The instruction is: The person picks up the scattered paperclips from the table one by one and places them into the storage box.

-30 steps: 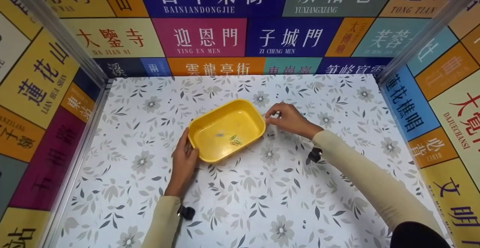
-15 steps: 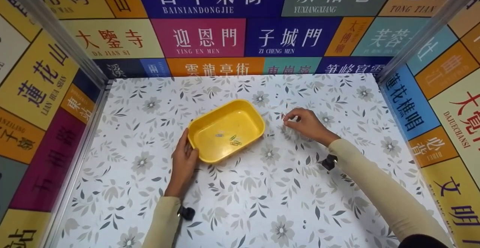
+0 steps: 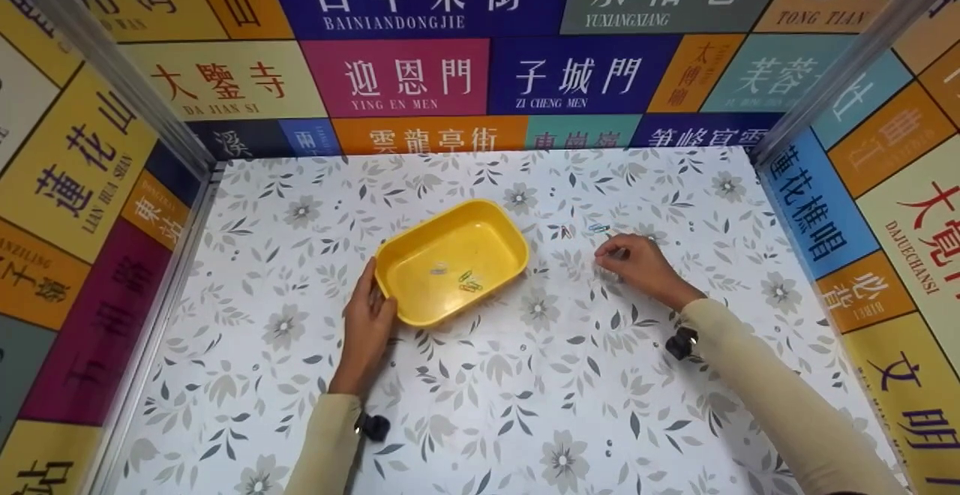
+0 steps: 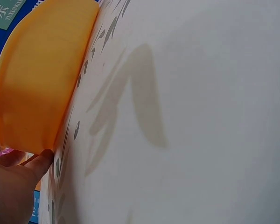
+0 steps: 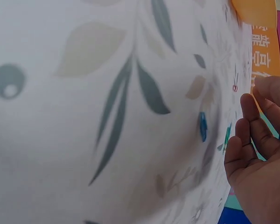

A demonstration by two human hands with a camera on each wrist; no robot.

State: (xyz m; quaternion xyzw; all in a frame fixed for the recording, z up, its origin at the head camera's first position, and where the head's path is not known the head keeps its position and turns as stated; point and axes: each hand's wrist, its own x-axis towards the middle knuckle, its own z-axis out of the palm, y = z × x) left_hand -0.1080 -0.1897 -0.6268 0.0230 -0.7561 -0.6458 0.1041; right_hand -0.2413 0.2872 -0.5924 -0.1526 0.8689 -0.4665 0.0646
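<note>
A yellow plastic tray (image 3: 495, 232) lies slanted on the flower-patterned tabletop, holding several small paper clips (image 3: 470, 283) on its floor. My left hand (image 3: 367, 334) holds the tray's left end, fingers along the outer wall and thumb at the near corner. To the right of the tray, my right hand (image 3: 641, 266) hovers low with fingers loosely bent and nothing visible between them. Just beyond its fingertips lie blue-green paper clips (image 3: 598, 229), and a red clip (image 3: 565, 232) lies nearer the tray. The right wrist view shows a blue clip (image 5: 203, 127) and a green clip (image 5: 227, 137) beside the fingers.
Upright panels with coloured sign blocks (image 3: 397, 79) enclose the table at the back and both sides. Metal corner posts (image 3: 817, 67) stand where the panels meet. A dark camera is strapped at each wrist.
My right hand has moved right and slightly toward me, away from the tray's right end, uncovering the red and blue-green clips. The left hand and tray have stayed in place.
</note>
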